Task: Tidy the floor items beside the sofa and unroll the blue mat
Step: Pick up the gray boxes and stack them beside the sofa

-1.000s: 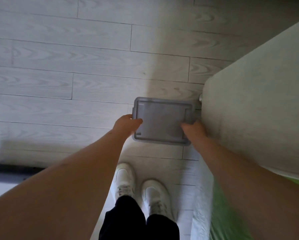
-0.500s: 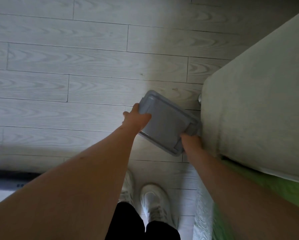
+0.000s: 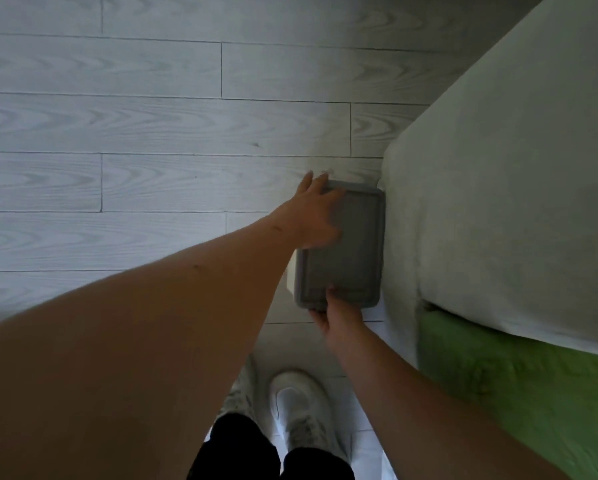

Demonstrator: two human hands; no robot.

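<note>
A grey plastic box with a lid [image 3: 351, 251] stands on the pale wood floor [image 3: 134, 168], its long side against the sofa's pale armrest [image 3: 498, 202]. My left hand [image 3: 316, 214] lies on the lid's far left corner, fingers spread over the edge. Around the near edge of the box, my right hand [image 3: 339, 315] is gripping with its thumb on top of the lid. The blue mat is not in view.
A green cushion or cover [image 3: 519, 386] lies on the sofa at the lower right. My white shoes [image 3: 290, 407] stand just behind the box. Bare floorboards stretch to the left and ahead.
Both hands turned the box from crosswise to lengthwise and moved it right, up against the sofa. My left hand shifted from the side to the far corner.
</note>
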